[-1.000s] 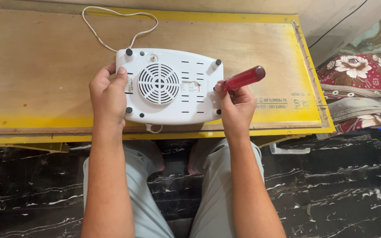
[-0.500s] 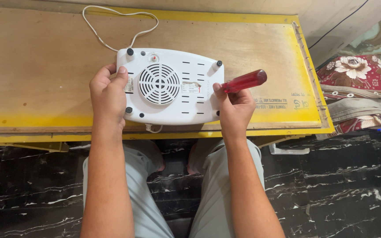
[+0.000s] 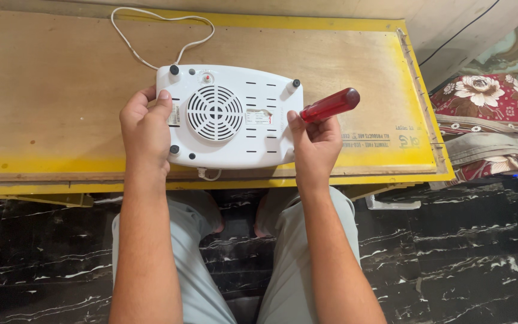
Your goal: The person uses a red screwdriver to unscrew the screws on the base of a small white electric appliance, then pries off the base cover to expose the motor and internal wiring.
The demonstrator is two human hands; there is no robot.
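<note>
A: Where's it at?
B: White appliance (image 3: pixel 229 117) sits base-up at the table's (image 3: pixel 49 108) front edge, left hand (image 3: pixel 145 129) gripping it. Right hand (image 3: pixel 316 144) fist-grips a red screwdriver (image 3: pixel 331 105). Base looks unopened.

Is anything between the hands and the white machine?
No. The left hand grips the left edge of the white appliance directly. The right hand, holding a red-handled screwdriver, touches its right edge.
</note>
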